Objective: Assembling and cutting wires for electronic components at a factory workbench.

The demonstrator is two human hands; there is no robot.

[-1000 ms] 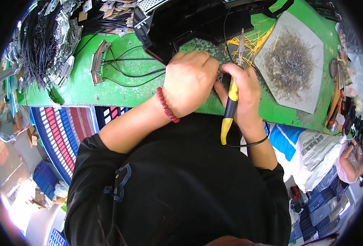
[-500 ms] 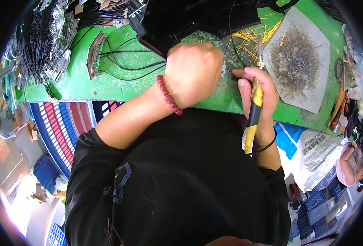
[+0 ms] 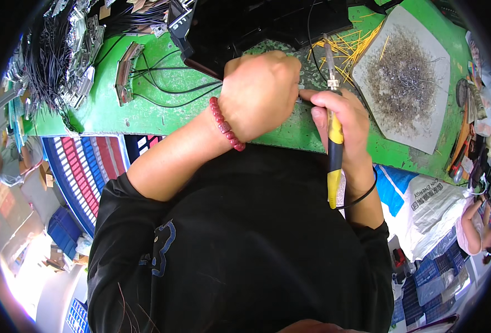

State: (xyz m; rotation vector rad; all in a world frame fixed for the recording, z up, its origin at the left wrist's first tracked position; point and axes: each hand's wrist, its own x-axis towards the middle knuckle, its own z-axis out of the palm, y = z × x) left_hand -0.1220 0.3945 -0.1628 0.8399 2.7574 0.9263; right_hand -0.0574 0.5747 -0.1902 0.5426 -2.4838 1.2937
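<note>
My left hand (image 3: 261, 95) is closed, back upward, over the green bench, and a red bead bracelet circles its wrist. Black wires (image 3: 187, 91) run into it from a strip-like metal-and-brown part (image 3: 127, 74) lying to its left. Its curled fingers are hidden underneath. My right hand (image 3: 342, 119) grips a soldering iron (image 3: 335, 147) by its yellow-and-black handle, with the metal tip pointing away from me. The right index finger reaches toward the left hand. Between the two hands a small pale piece (image 3: 301, 87) shows, too small to name.
A large black plastic case (image 3: 256, 25) stands behind the left hand. Thin yellow strands (image 3: 352, 50) lie beyond the iron tip. A grey sheet (image 3: 376, 114) with dark, glinting scraps sits right. Wired metal parts (image 3: 79, 61) heap up left. Tools (image 3: 461, 139) line the right edge.
My right hand and the soldering iron have moved left, closer to my left hand; the iron stands more upright. My left hand has shifted slightly left, and the black case moved a little.
</note>
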